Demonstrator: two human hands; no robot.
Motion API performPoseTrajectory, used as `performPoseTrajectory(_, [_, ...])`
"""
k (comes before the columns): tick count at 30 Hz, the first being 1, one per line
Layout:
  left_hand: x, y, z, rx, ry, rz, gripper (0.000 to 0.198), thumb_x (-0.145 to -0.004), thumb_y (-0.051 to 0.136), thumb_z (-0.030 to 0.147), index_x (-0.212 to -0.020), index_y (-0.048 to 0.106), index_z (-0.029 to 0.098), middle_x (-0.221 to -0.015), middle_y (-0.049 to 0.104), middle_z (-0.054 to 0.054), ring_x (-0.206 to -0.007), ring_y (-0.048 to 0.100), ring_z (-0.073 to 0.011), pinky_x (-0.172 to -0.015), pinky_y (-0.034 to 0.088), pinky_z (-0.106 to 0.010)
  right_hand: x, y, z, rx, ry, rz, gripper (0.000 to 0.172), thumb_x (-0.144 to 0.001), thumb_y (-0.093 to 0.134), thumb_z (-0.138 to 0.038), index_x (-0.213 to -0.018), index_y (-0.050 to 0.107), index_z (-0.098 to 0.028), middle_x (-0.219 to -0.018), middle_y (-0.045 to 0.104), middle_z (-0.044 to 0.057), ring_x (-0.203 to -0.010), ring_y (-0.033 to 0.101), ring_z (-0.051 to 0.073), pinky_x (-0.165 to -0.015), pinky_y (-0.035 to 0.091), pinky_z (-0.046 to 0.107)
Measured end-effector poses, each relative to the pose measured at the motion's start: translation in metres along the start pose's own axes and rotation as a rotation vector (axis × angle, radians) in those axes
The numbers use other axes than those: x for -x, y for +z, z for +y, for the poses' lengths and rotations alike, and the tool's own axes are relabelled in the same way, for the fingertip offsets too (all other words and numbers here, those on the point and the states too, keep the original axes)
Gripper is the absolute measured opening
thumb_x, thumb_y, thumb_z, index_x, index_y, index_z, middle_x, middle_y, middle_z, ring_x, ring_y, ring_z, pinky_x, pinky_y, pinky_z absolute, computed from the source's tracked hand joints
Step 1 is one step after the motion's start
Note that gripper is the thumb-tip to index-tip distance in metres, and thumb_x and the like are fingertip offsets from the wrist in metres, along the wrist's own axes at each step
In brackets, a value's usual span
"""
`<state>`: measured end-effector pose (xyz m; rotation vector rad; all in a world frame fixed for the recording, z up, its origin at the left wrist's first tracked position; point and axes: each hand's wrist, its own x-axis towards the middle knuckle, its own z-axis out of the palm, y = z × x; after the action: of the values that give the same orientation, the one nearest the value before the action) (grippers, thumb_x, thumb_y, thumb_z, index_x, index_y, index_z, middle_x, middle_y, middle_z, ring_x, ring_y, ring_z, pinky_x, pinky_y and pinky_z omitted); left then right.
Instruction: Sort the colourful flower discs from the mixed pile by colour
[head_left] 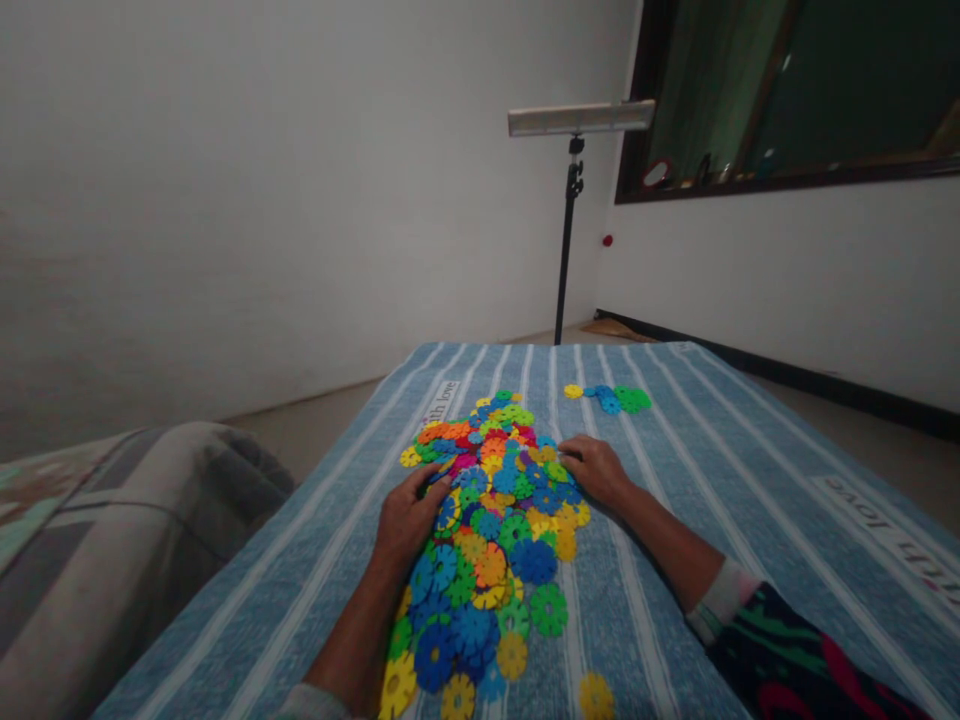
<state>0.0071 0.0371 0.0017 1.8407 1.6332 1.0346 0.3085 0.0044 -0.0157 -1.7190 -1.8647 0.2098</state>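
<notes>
A long heap of snowflake-shaped plastic discs point(474, 630) in blue, green, yellow, orange and red lies on the striped tablecloth point(300, 600). My left hand point(409, 515) rests along the heap's left side, fingers stretched onto the discs with thumb and forefinger apart. Close to those fingertips a yellow disc point(448, 466) sits tilted; I cannot see it gripped. On the opposite side, my right hand point(596, 470) reaches in from the right, its fingers extended and touching the heap's edge. Its fingertips are partly hidden among the discs.
Farther back lies a small separate group with a yellow disc point(573, 391), blue discs point(607, 400) and green discs point(632, 400). One loose yellow disc point(596, 695) is near the front. A lamp on a stand point(568, 230) rises behind the table. Cloth-covered furniture point(165, 520) stands at left.
</notes>
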Motion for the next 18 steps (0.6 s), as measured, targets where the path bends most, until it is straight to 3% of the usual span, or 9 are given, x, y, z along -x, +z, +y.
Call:
performPoseTrajectory(5, [0.0, 0.0, 0.0, 0.011, 0.001, -0.002, 0.051, -0.07, 0.058, 0.051, -0.106, 0.072, 0.018, -0.115, 0.071, -0.008, -0.109, 0.063, -0.0285, -0.099, 0.046, -0.04, -0.008, 0.002, -0.012, 0.132, 0.015, -0.05, 0.021, -0.087, 0.049, -0.026, -0.088, 0.07, -0.021, -0.092, 0.068, 0.004, -0.091, 0.057, 0.016, -0.076, 0.035, 0.024])
performPoseTrajectory(18, [-0.001, 0.0, 0.003, -0.022, -0.002, -0.012, 0.05, -0.071, 0.056, 0.049, -0.107, 0.071, 0.017, -0.114, 0.071, -0.008, -0.109, 0.063, -0.028, -0.099, 0.046, -0.039, -0.021, -0.003, -0.027, 0.198, 0.104, -0.075, 0.027, -0.087, 0.053, -0.037, -0.074, 0.07, -0.02, -0.084, 0.064, 0.004, -0.082, 0.054, 0.015, -0.06, 0.024, 0.027])
